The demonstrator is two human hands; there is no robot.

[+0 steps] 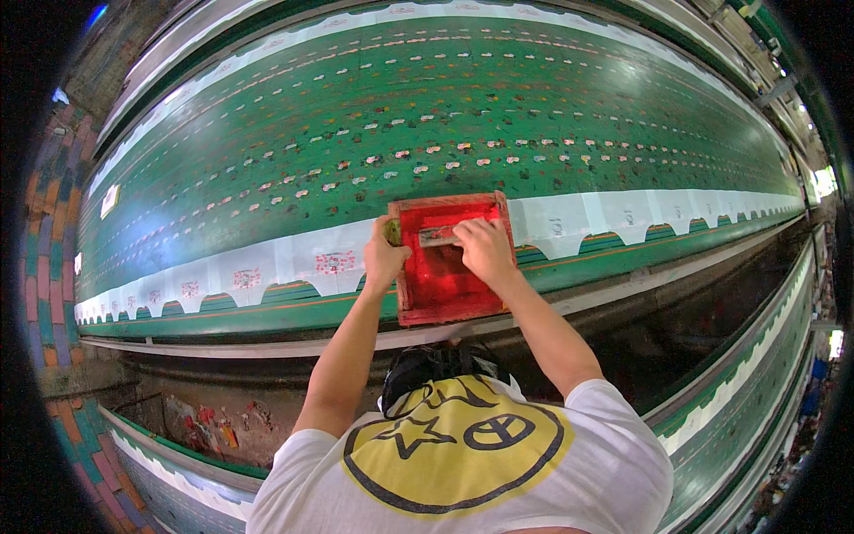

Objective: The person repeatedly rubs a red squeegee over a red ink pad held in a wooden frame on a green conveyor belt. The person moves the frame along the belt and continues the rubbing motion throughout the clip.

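A red printing screen frame (449,303) lies on the white scalloped border (294,258) of a long green cloth (445,107) stretched over a table. Inside the frame sits a squeegee (436,236). My right hand (485,249) grips the squeegee's handle near its right end. My left hand (384,256) clasps the squeegee's left end at the frame's left rail. Small red motifs (335,262) are printed on the white border to the left of the frame.
The green cloth carries rows of small white and red motifs. A second green table (738,392) runs along the right behind me. A patterned tiled wall (53,249) stands at the left. Paint-stained floor (205,418) lies below the table edge.
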